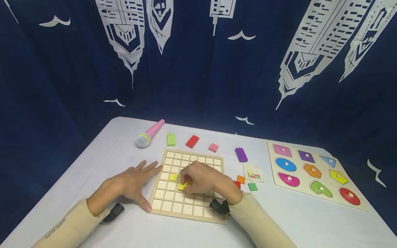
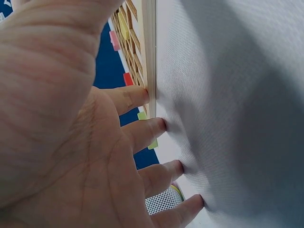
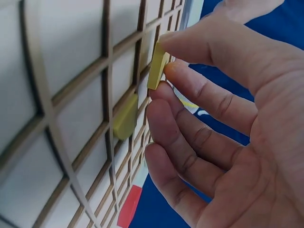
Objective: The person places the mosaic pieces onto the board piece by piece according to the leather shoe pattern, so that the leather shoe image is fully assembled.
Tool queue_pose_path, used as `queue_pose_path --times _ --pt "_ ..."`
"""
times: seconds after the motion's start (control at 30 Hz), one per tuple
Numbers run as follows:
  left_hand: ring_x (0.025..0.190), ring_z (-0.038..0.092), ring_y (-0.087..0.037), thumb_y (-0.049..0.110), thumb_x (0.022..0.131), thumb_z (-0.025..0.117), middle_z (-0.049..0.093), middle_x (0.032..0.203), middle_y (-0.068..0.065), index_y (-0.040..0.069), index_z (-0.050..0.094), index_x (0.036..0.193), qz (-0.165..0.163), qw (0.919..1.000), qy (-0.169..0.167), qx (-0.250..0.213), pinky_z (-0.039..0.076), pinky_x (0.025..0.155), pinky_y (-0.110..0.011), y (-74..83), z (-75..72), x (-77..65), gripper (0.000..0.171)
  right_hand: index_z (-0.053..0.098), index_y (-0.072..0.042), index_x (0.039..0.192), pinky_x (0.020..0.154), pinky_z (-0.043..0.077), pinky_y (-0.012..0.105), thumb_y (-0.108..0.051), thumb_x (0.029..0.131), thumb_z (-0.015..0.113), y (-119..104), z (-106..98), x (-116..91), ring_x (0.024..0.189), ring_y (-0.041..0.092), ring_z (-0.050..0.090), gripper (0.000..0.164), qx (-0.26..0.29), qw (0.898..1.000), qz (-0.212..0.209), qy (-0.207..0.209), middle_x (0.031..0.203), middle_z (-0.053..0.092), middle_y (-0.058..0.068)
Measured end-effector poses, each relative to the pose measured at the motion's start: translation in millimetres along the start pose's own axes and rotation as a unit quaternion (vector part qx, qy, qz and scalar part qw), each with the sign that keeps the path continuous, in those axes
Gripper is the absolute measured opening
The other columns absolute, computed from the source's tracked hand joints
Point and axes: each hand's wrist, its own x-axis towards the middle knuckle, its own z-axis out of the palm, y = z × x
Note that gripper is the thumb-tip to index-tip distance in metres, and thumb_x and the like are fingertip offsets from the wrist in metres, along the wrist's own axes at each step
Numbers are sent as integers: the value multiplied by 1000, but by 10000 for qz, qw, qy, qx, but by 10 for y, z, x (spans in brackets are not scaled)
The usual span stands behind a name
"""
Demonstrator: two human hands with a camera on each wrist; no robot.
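A wooden grid board [image 1: 165, 213] of square cells lies on the white table. My right hand [image 1: 201, 177] is over its middle, pinching a small yellow tile [image 3: 158, 66] between thumb and forefinger, close to the grid; its other fingers are bent. A yellow tile [image 1: 173, 176] sits on the board left of that hand in the head view. The right wrist view also has a yellow tile [image 3: 126, 118] in a cell below the pinched one. My left hand [image 1: 133, 182] rests with fingers spread, thumb at the board's near left corner, index fingertip [image 2: 142, 95] against its left edge.
Behind the board lie a pink microphone [image 1: 150, 133], a light green block [image 1: 171, 140], a red block [image 1: 192, 141] and a pink block [image 1: 213, 147]. To the right are a purple block [image 1: 241, 155], a pattern card [image 1: 253, 173], orange and green pieces, and a shape puzzle [image 1: 297, 165].
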Motion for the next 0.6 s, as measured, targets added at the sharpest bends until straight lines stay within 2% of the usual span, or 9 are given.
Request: queue_pose_path --times 0.27,0.6 --pt "151 7 -52 54 54 93 17 166 -20 9 25 159 20 10000 -2 62 14 116 -74 1 8 7 132 72 -19 89 69 46 17 -12 80 80 -57 29 42 73 5 53 14 -151 9996 192 -172 74 60 -14" --pt "151 7 -53 54 54 93 16 167 -19 9 25 159 16 10000 -17 54 13 116 -73 -3 5 12 133 75 -16 90 73 46 16 -11 83 79 -75 26 55 73 5 53 9 -288 9995 47 -110 76 64 -12"
